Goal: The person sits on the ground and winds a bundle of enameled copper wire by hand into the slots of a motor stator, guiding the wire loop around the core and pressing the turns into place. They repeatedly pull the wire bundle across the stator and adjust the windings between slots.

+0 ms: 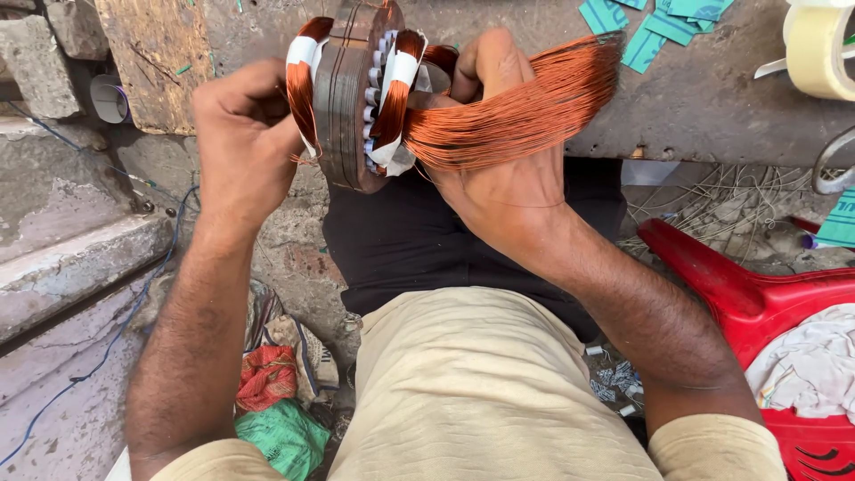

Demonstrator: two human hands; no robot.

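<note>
Above workbench [712,107], stator [349,98] between fingers [267,147]

My left hand [245,134] covers the near edge of the stator core [347,98], and its fingertips curl out of sight behind it. My right hand [503,178] hides where the loose copper wire bundle [525,111] enters the core. The tape roll [819,49] and red plastic stool [766,303] run off the right edge.
</note>
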